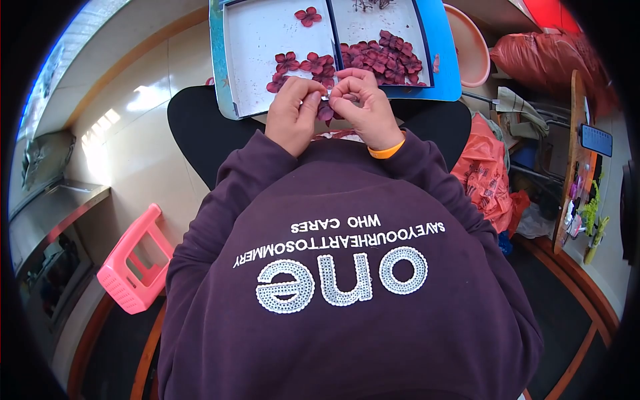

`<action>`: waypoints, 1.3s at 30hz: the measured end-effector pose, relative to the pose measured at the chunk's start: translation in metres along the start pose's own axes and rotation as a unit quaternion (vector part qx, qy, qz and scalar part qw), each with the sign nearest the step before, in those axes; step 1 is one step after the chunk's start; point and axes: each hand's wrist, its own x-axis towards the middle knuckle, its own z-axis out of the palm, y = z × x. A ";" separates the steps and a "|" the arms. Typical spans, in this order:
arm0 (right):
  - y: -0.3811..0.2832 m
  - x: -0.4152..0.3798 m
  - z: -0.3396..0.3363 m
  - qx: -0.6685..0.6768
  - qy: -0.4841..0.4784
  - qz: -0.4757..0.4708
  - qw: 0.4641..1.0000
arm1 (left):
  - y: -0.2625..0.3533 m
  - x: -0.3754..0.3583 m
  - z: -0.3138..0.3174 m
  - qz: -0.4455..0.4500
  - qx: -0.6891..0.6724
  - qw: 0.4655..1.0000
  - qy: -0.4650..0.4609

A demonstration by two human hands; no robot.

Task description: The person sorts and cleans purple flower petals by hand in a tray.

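Observation:
My left hand [293, 115] and my right hand [365, 110] meet above my lap, at the near edge of a tray [257, 33]. Between their pinched fingers is a dark red petal flower [326, 112], partly covered by the fingertips. An orange band circles my right wrist. Just beyond my hands, the tray's left compartment has several loose dark red flowers [287, 63], with a single one [308, 17] farther back. A dense heap of the same flowers [387, 59] fills the near part of the right compartment, and thin dark stems [373, 4] lie at its far end.
The tray rests on a blue board [445, 50] across my knees. A pink basin [467, 47] stands right of it, with red plastic bags [480, 167] below. On the left floor is a pink stool [137, 263]. A phone [595, 140] is at the far right.

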 end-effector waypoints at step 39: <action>-0.012 -0.001 0.010 0.183 -0.033 0.113 0.976 | -0.012 -0.006 0.005 -0.070 -0.072 0.995 0.021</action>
